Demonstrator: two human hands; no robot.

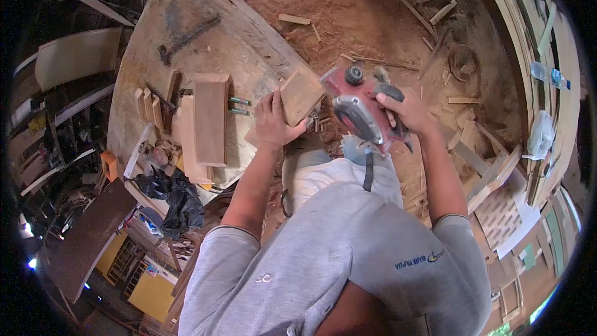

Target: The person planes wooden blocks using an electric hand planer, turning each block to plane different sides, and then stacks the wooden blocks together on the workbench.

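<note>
My right hand (pixel 408 111) is closed round the rear handle of a red electric hand planer (pixel 359 104), which is tilted beside the bench's right edge. The planer's front end is close to the corner of a light wooden block (pixel 301 94); I cannot tell whether they touch. Pressed on that block, my left hand (pixel 277 123) holds it at the bench edge, thumb stretched along its near side. Left of this hand lie a brown wooden board (pixel 212 118) on paler pieces and two green-and-dark sticks (pixel 239 106).
A worn workbench (pixel 249 31) carries a dark clamp-like metal tool (pixel 189 38). Black plastic (pixel 177 202) hangs at its near left corner. Wood scraps (pixel 294 19) and sawdust cover the floor. Stacked planks (pixel 522 56), with a plastic bottle (pixel 550 76), stand at the right.
</note>
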